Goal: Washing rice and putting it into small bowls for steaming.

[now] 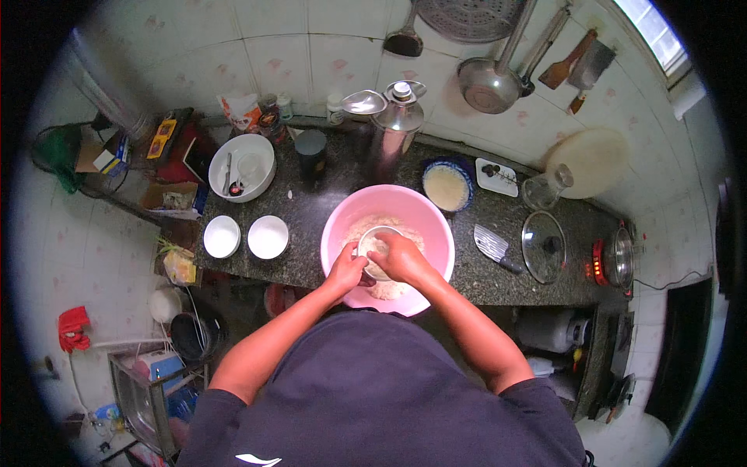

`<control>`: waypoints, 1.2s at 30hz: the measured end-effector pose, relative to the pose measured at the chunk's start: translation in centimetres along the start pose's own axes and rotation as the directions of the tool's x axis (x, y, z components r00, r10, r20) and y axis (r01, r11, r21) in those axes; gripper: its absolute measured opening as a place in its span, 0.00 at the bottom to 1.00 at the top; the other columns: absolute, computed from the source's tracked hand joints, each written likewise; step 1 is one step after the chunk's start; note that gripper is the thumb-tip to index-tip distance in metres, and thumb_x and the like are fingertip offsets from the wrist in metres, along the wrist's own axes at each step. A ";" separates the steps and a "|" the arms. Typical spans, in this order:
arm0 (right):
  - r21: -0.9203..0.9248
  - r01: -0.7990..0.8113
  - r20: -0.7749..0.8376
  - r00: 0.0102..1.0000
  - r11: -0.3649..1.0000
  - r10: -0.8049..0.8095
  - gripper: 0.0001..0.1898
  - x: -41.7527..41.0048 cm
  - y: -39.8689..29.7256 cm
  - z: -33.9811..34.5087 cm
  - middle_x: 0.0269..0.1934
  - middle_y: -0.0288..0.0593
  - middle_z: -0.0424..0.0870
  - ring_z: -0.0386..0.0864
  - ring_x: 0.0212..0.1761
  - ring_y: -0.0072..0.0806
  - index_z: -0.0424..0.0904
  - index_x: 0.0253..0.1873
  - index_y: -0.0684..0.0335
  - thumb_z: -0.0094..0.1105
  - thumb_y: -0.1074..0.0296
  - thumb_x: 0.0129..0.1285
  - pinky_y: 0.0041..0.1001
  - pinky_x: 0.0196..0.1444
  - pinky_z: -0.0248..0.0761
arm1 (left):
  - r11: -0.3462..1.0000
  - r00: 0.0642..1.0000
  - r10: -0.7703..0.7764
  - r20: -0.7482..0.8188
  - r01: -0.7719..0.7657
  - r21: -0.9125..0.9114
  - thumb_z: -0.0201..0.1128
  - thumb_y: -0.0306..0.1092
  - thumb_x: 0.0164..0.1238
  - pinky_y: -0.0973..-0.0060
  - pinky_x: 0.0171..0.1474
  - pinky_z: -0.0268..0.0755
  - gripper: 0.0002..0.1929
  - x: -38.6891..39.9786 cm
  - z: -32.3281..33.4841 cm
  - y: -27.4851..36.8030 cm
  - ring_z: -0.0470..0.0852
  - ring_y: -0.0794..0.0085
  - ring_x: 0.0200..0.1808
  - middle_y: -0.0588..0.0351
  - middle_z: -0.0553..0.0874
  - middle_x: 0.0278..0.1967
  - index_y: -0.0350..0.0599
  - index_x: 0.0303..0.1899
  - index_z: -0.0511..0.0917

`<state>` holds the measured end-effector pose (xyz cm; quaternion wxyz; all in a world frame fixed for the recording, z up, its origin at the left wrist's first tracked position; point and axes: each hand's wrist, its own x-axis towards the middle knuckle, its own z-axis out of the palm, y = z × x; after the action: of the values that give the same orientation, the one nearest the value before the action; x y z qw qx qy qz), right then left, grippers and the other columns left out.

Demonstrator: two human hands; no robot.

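Observation:
A large pink basin (432, 280) stands at the counter's front edge, close against my body, with a pale, crumbly, flour-like material (388, 289) on its bottom. Above that material my left hand (349, 268) grips the left rim of a small round bowl (382, 229). My right hand (397, 254) reaches over the same bowl from the right, its fingertips inside; whether they pinch anything is hidden. Behind the basin, to the right, is a blue-rimmed bowl of creamy liquid (446, 185). Two small white bowls (222, 236) stand to the left.
A metal thermos (391, 140) and a dark canister (310, 152) stand behind the basin. Left lies a big white bowl (242, 169) holding utensils. A slotted turner (491, 244), a glass lid (544, 247) and a glass jar (543, 191) are on the right, before a lit red appliance (598, 261).

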<state>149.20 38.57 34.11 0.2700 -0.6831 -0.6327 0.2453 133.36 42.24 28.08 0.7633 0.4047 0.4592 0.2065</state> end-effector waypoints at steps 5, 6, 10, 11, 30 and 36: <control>0.025 0.010 -0.006 1.000 1.000 -0.010 0.09 -0.3 -0.4 -0.6 0.34 0.63 0.84 0.83 0.40 0.57 0.86 0.39 0.69 0.59 0.72 0.58 0.44 0.45 0.76 | 0.998 0.999 -0.022 0.033 0.024 -0.050 0.52 0.27 0.67 0.63 0.32 0.85 0.27 0.0 -0.4 -0.1 0.87 0.58 0.28 0.43 0.81 0.43 0.43 0.67 0.58; 0.000 0.042 -0.020 0.999 0.999 -0.042 0.08 -0.2 -0.2 0.2 0.32 0.62 0.83 0.84 0.38 0.55 0.86 0.36 0.69 0.59 0.73 0.56 0.44 0.43 0.76 | 0.999 0.999 -0.029 0.033 0.031 -0.038 0.52 0.27 0.67 0.62 0.33 0.85 0.27 -0.1 -0.3 -0.1 0.87 0.58 0.28 0.43 0.81 0.44 0.43 0.67 0.58; -0.038 0.069 0.061 0.996 0.997 -0.066 0.08 0.2 0.8 0.9 0.32 0.61 0.84 0.85 0.36 0.53 0.86 0.38 0.68 0.60 0.72 0.57 0.42 0.40 0.77 | 0.999 0.999 -0.015 0.033 0.016 -0.029 0.51 0.27 0.67 0.61 0.35 0.86 0.27 -0.1 -0.6 -0.3 0.88 0.58 0.31 0.43 0.81 0.44 0.42 0.67 0.59; -0.036 0.072 0.065 0.995 0.997 -0.070 0.08 0.3 1.0 0.7 0.32 0.61 0.84 0.85 0.36 0.53 0.86 0.38 0.68 0.60 0.72 0.57 0.42 0.40 0.77 | 0.999 1.000 -0.015 0.027 0.016 -0.031 0.51 0.27 0.67 0.61 0.35 0.86 0.27 -0.1 -0.9 -0.4 0.88 0.58 0.31 0.43 0.81 0.44 0.42 0.67 0.59; -0.387 -0.278 0.250 0.886 0.879 0.390 0.46 -3.8 7.8 9.3 0.58 0.67 0.74 0.76 0.58 0.61 0.63 0.69 0.65 0.75 0.48 0.49 0.43 0.59 0.72 | 0.986 0.993 0.090 -0.077 -0.099 -0.131 0.47 0.26 0.67 0.58 0.47 0.85 0.26 -3.6 -2.5 3.3 0.83 0.59 0.49 0.48 0.76 0.56 0.42 0.67 0.60; 0.048 -0.022 0.243 0.970 0.999 0.009 0.29 -3.3 10.6 13.5 0.50 0.65 0.81 0.81 0.52 0.54 0.73 0.60 0.68 0.67 0.69 0.52 0.41 0.55 0.73 | 0.973 0.992 0.098 -0.074 -0.111 -0.204 0.47 0.26 0.69 0.58 0.46 0.85 0.24 -4.4 -2.9 3.3 0.83 0.60 0.50 0.48 0.76 0.56 0.44 0.67 0.61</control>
<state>147.58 35.46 17.02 0.2056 -0.6459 -0.6494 0.3449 128.85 42.42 32.33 0.7746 0.3394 0.4372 0.3062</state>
